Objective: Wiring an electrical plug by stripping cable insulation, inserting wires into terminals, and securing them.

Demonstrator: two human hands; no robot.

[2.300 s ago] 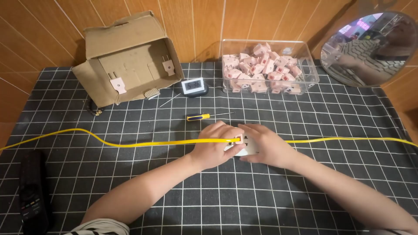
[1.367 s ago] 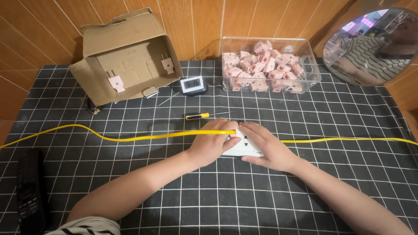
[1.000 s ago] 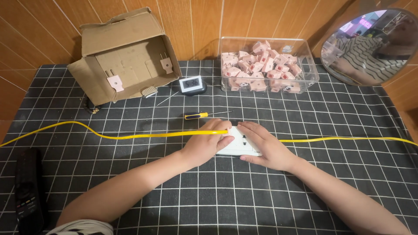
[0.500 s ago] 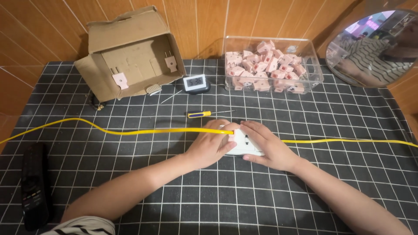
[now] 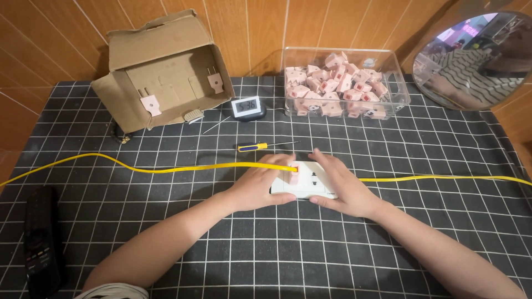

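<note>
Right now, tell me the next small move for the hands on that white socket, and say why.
Probably press the pink plug fully down with the left hand while the right hand steadies the white socket. Both hands already cup the socket, the left fingertips sit on the plug at its top left corner, and the yellow cable runs off to both sides.

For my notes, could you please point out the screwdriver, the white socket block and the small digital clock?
screwdriver point(image 5: 252, 147): head view, yellow handle.
white socket block point(image 5: 310, 182): head view, top face.
small digital clock point(image 5: 247, 106): head view, its screen.
</note>
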